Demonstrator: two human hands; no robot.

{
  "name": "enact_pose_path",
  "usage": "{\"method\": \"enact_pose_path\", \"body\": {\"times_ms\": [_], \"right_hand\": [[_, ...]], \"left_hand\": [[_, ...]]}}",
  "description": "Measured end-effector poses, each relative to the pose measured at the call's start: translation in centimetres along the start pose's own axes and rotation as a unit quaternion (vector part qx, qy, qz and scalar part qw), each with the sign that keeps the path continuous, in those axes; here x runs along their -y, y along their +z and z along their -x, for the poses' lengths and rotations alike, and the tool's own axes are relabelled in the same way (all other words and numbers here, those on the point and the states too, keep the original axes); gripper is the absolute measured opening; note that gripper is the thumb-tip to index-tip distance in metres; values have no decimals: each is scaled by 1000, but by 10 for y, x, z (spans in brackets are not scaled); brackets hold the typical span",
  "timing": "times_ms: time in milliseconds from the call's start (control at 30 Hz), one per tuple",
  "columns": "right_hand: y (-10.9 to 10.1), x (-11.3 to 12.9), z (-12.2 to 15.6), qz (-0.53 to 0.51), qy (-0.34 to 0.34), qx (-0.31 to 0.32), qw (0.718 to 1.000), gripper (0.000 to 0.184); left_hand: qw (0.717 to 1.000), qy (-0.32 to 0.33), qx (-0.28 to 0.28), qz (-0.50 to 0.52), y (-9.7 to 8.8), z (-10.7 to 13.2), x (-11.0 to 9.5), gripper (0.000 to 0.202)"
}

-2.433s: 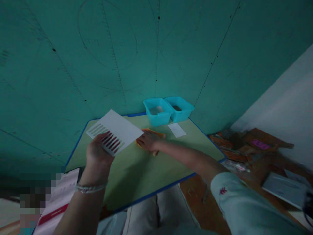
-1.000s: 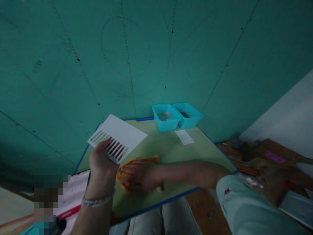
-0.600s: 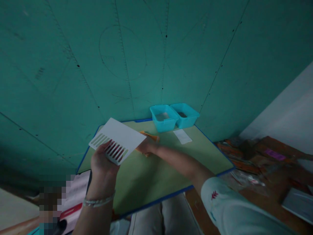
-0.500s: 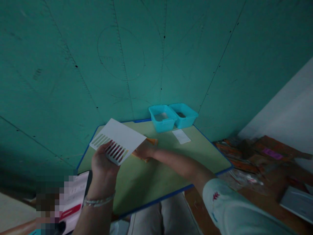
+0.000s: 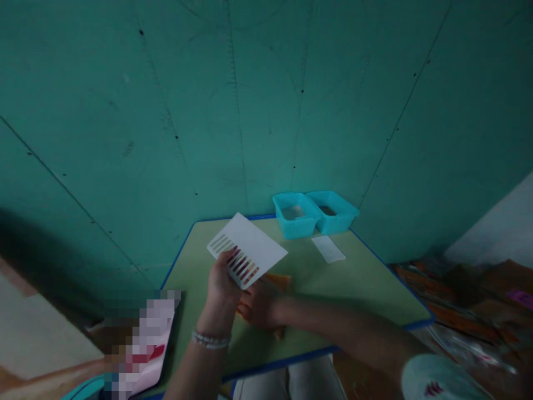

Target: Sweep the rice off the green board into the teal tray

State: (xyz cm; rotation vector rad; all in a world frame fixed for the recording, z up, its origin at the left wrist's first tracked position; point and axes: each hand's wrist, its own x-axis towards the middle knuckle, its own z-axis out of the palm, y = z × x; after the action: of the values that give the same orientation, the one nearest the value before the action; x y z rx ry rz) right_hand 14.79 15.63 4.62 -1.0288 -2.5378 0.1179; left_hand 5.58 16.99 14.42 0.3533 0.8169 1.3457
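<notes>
My left hand (image 5: 220,287) is closed on a white slotted card (image 5: 250,249) and holds it up, tilted, over the green table (image 5: 358,280). Several slots near my fingers show dark red. My right hand (image 5: 259,309) rests on an orange cloth (image 5: 282,281) that lies flat on the table, just below and behind the card. The fingers of that hand are pressed down on the cloth, partly hidden by my left hand.
Two turquoise bins (image 5: 313,213) stand side by side at the table's far edge against the teal wall. A small white slip (image 5: 328,249) lies in front of them. Papers (image 5: 145,344) lie at the lower left. Brown clutter (image 5: 470,300) covers the floor at the right.
My right hand drew the orange cloth back toward me across the table. The left hand kept the card raised. The camera dropped and swung left.
</notes>
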Motion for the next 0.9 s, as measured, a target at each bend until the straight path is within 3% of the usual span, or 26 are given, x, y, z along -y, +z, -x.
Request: {"method": "enact_pose_path", "body": {"times_ms": [133, 267, 367, 433, 533, 667, 733, 800, 833, 900], "right_hand": [[-13, 14, 20, -9, -20, -22, 1000, 25], [-40, 14, 44, -54, 63, -176, 981, 13], [-58, 5, 61, 4, 107, -281, 954, 11], [-68, -4, 71, 60, 112, -331, 935, 21], [-80, -18, 86, 126, 140, -322, 928, 32], [-95, -34, 112, 134, 179, -284, 933, 30], [-102, -40, 127, 70, 232, -309, 920, 25], [-110, -48, 145, -11, 319, -357, 878, 18], [-114, -53, 155, -39, 362, -382, 849, 19], [-121, -64, 177, -63, 423, -418, 801, 25]], "left_hand": [[999, -2, 44, -14, 6, 4, 7, 14], [997, 34, 60, -26, 6, 2, 7, 14], [996, 59, 55, -42, 10, 4, 9, 15], [995, 61, 63, -55, 16, 9, 15, 18], [990, 40, 101, -91, 26, 22, 31, 23], [969, 31, 172, -177, 31, 40, 51, 24], [943, 39, 211, -255, 29, 44, 55, 27], [897, 70, 247, -360, 22, 44, 55, 33], [861, 99, 261, -425, 17, 43, 54, 36], [755, 174, 273, -571, 4, 39, 51, 43]]}}
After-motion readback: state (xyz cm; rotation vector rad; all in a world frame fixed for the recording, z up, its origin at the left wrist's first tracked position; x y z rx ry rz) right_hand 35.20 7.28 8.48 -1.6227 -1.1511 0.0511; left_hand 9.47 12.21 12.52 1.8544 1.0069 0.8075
